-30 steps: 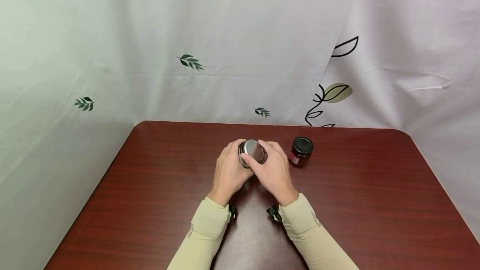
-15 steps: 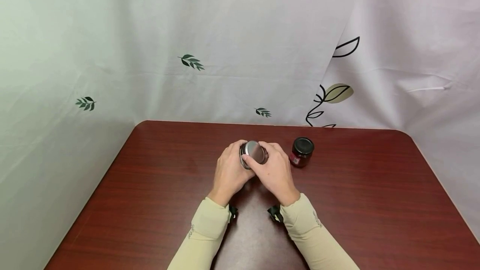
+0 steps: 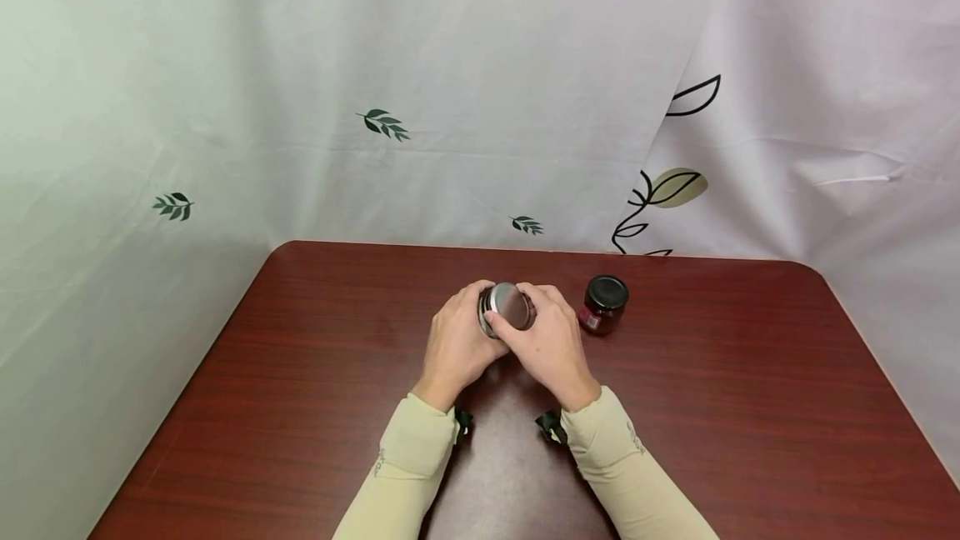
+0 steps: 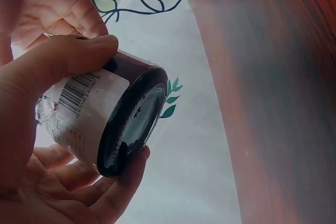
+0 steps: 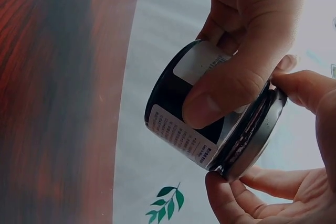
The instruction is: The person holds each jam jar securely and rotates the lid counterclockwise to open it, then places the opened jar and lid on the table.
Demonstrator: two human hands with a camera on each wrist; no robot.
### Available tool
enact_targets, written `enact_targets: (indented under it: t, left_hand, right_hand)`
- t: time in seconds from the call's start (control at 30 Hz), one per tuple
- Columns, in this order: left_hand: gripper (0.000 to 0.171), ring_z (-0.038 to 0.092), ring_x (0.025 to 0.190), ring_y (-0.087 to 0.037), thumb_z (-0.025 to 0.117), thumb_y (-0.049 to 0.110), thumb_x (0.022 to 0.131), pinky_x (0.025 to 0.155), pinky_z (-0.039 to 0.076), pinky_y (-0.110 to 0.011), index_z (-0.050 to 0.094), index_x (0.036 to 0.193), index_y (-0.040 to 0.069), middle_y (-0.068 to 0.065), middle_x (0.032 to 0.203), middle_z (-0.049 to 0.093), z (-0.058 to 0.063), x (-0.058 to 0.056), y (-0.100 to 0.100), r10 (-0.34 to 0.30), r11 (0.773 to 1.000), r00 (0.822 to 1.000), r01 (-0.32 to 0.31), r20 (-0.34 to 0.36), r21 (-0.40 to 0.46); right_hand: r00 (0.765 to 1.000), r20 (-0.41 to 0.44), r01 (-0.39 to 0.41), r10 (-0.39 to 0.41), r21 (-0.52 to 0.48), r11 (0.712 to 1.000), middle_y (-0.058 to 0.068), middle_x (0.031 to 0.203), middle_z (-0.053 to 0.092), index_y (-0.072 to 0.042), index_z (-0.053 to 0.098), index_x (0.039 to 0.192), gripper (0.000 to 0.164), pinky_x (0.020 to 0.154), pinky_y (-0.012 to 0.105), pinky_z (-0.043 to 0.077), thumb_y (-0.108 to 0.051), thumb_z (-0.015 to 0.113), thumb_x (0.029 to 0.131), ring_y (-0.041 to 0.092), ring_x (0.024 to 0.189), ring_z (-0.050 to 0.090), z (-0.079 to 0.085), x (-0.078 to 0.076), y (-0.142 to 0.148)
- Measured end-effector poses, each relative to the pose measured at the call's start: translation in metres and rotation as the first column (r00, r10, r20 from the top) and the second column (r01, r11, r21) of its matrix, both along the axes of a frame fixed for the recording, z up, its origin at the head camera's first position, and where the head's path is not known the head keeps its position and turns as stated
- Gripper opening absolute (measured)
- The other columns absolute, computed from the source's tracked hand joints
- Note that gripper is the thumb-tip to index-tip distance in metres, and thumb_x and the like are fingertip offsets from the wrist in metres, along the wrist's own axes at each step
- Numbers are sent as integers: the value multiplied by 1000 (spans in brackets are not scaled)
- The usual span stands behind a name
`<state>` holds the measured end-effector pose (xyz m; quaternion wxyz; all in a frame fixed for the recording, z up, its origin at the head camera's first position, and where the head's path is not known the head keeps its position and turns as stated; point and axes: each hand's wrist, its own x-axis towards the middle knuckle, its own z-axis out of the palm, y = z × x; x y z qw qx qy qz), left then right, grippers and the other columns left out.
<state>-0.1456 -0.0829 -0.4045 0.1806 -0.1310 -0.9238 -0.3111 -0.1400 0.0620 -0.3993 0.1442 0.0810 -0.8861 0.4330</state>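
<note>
A dark glass jar with white printed labels and a silver lid is between my hands near the middle of the table. My left hand is wrapped round the body, thumb across the label with the barcode. In the left wrist view the jar tilts and shows its dark base. My right hand grips the lid by its edge, thumb on the near side and fingers at the far side. The lid sits at the jar's mouth, with a dark band along its rim in the right wrist view.
A second jar, with a black lid and red label, stands upright just right of my right hand. The reddish-brown wooden table ends at the back against a pale curtain with leaf prints.
</note>
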Motion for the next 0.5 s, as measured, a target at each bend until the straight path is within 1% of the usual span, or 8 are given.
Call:
enact_targets:
  t: [0.5]
  left_hand:
    - [65,67,99,-26,91,28,68,85,55,-44,63,124,6,-8,112,69,0,0,-1,4,1000,1000,-5,17,12]
  right_hand:
    - [1000,13,-18,18,12,1000,10,116,64,-6,69,124,54,87,42,52,-44,78,85,25,104,62,1,-1,1]
